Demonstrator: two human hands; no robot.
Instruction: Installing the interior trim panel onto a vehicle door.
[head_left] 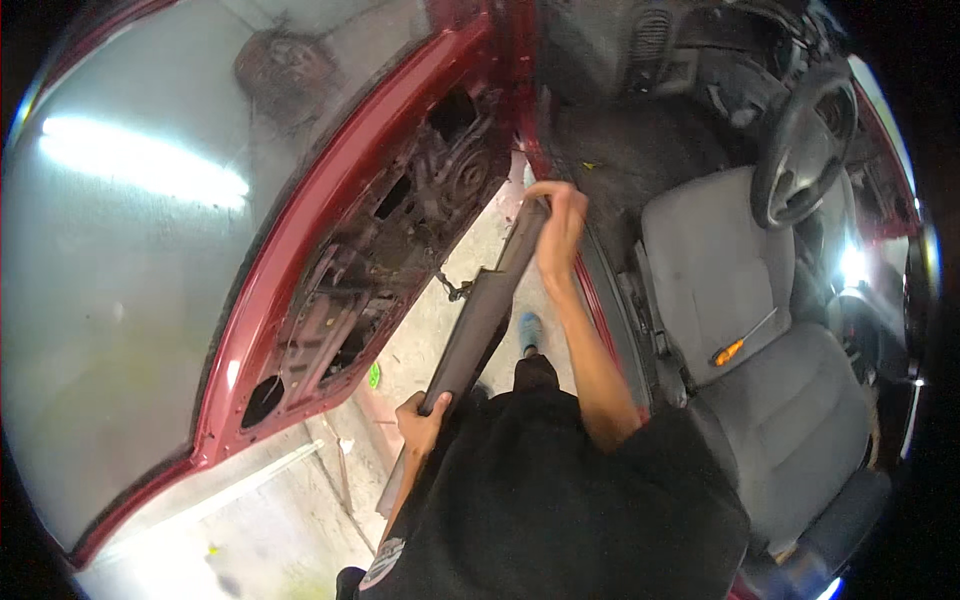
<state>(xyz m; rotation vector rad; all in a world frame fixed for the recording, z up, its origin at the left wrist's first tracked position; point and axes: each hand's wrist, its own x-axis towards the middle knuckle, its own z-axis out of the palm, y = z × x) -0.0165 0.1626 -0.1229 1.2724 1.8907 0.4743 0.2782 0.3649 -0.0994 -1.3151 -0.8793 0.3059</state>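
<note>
The long grey-brown panel (478, 325) is held between the red door (265, 310) and the grey seat (720, 220), slanting away rightward, its far end clasped by the curled grip of the right hand (562, 225), its nearer part by the closed left hand (420, 428).

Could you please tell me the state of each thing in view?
Red car door: open, inner metalwork exposed
Grey trim panel: slanted, held in both hands
Left hand: gripping the panel's edge
Right hand: curled around the panel's far end
Orange-handled screwdriver: lying on the seat
Grey seat: unoccupied
Steering wheel: in place
</note>
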